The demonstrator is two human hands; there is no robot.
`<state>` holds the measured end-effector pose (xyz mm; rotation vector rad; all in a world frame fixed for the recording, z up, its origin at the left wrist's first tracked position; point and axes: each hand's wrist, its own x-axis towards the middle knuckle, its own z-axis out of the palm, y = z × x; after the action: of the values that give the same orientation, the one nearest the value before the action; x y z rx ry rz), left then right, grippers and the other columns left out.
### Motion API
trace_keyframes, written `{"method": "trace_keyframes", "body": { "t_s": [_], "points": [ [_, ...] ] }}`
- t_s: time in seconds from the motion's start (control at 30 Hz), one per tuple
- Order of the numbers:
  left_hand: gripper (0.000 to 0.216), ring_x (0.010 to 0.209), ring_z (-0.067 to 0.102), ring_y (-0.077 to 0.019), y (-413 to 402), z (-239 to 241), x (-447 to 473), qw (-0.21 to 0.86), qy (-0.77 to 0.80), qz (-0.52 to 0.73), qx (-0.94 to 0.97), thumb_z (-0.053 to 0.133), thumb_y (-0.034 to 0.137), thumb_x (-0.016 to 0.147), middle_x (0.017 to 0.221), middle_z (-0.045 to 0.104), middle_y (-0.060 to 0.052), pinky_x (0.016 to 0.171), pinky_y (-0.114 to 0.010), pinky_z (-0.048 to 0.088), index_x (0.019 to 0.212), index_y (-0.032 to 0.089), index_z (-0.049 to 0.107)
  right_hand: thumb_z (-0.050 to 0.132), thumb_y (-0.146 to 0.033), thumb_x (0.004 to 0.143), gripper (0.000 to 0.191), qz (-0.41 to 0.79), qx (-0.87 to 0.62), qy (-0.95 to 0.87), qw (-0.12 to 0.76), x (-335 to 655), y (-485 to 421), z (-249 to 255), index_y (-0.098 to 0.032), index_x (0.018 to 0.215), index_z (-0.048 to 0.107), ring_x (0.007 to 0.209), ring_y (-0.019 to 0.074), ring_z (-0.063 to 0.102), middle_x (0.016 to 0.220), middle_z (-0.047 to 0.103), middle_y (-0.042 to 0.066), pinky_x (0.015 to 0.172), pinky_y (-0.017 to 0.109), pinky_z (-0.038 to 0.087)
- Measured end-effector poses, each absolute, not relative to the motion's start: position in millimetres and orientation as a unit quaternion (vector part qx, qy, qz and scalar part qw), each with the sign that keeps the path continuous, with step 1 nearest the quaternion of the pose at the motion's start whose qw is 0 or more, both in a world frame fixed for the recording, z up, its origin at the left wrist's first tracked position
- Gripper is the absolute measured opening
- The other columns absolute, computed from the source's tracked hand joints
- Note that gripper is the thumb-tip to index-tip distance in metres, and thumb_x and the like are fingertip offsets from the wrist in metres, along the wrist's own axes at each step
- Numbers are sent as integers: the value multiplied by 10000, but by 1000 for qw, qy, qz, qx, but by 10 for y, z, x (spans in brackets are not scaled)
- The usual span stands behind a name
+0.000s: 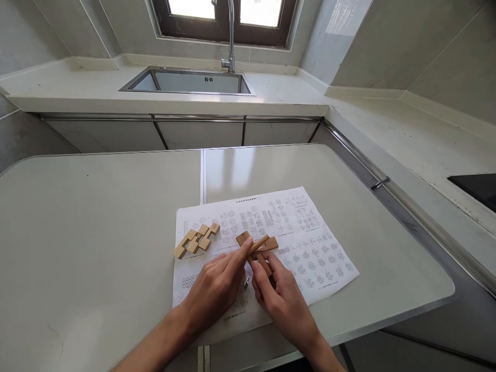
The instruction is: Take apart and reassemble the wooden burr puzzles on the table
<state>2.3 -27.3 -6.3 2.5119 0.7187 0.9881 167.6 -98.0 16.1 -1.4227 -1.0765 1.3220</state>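
Between my two hands is a small cluster of crossed wooden puzzle pieces, held just above a printed sheet. My left hand grips it from the left, its index finger pressed along the top near a piece marked with a number. From the right, my right hand pinches the lower piece between thumb and fingers. Parts of the cluster are hidden behind my fingers. Several loose notched wooden pieces lie side by side on the sheet's left part, one marked with a digit.
The sheet, printed with rows of small diagrams, lies on a pale table with a seam down its middle. Beyond it stand a counter with a sink and a faucet. Another counter runs along the right.
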Motion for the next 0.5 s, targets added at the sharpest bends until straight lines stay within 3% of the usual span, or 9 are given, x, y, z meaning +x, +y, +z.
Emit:
{"method": "trace_keyframes", "body": {
  "t_s": [0.23, 0.4, 0.5],
  "points": [
    [623, 1216, 746, -240, -258, -69, -6, 192, 258, 363, 874, 473, 50, 1061, 1415, 714, -155, 983, -374, 651, 1653, 208, 361, 506, -497, 1095, 290, 552, -556, -431, 448, 1670, -996, 185, -234, 1167, 606, 600, 125, 400, 740, 505, -29, 503, 246, 322],
    [629, 974, 774, -202, -250, -54, -22, 208, 247, 359, 876, 461, 27, 1054, 1218, 782, -114, 871, -359, 661, 1645, 223, 374, 510, -505, 1097, 295, 561, -549, -420, 456, 1665, -1008, 160, -235, 1173, 602, 591, 120, 377, 722, 458, -45, 505, 250, 310],
    [644, 939, 759, -191, -241, -48, -27, 213, 238, 358, 877, 456, 14, 1047, 1222, 774, -119, 863, -357, 654, 1651, 219, 362, 505, -512, 1098, 310, 556, -552, -426, 453, 1668, -999, 165, -224, 1159, 601, 601, 120, 395, 732, 475, -41, 515, 248, 330]
  ]
}}
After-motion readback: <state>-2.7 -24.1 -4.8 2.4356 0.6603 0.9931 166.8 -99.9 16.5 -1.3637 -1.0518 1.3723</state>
